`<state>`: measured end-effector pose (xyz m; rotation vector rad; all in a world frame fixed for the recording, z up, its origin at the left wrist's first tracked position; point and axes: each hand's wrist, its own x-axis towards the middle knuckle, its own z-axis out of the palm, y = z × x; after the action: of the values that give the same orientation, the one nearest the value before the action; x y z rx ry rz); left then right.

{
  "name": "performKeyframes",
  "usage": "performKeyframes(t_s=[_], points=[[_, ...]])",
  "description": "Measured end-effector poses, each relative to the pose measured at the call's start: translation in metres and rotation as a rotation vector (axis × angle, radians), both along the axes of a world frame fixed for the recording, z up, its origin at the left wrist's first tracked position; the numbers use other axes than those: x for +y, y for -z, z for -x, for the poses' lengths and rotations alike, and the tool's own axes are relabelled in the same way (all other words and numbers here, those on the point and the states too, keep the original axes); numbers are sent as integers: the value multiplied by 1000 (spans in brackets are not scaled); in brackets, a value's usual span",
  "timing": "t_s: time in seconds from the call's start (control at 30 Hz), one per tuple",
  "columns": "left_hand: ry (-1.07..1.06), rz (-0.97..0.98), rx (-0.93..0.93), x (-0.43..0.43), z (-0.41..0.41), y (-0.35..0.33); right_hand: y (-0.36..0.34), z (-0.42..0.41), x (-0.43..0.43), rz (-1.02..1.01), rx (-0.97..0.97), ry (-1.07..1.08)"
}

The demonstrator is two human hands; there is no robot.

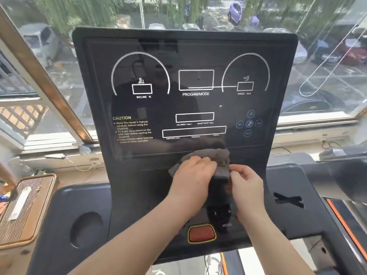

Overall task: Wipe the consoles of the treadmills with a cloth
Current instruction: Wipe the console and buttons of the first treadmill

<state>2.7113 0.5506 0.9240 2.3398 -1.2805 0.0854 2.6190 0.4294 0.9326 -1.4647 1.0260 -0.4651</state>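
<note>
A black treadmill console (184,62) fills the middle of the view, with white dial outlines and a dark glossy screen. A grey cloth (216,157) lies bunched against the lower edge of that screen. My left hand (191,175) grips the cloth from the left with curled fingers. My right hand (245,183) pinches the cloth's hanging right edge between thumb and fingers. Below the hands are the console's number keys and a red stop button (201,233) with a yellow rim.
A cup recess (85,229) sits in the console tray at the left. A brown slatted box (25,209) stands at the far left. A black tape cross (289,200) marks the right tray. Behind the console, large windows overlook parked cars. A grey handrail (337,179) runs at the right.
</note>
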Motion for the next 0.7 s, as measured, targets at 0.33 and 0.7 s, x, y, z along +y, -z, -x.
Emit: performKeyframes(t_s=[0.33, 0.7], points=[[-168, 86, 157, 45, 1, -11, -4, -6, 6, -84, -14, -69], [-136, 152, -84, 57, -21, -25, -13, -24, 30, -487, -224, -262]])
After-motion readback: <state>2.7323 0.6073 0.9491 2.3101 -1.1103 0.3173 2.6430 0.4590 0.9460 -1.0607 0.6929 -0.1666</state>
